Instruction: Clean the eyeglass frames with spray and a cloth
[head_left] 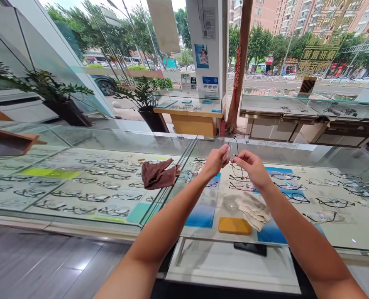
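My two hands are raised close together over the glass display counter, holding a thin dark-framed pair of eyeglasses upright between them. My left hand is closed at the left side of the frame, its thumb up; something pale shows by its fingertips, too small to make out. The thumb and fingers of my right hand pinch the lower right part of the frame. Below them, a crumpled beige cloth and a yellow-orange glasses case lie on the counter. A brown cloth rests to the left.
Several rows of eyeglasses sit under the counter glass. A white drawer with a black phone-like object stands out at the front. Potted plants and another showcase are beyond, by the windows.
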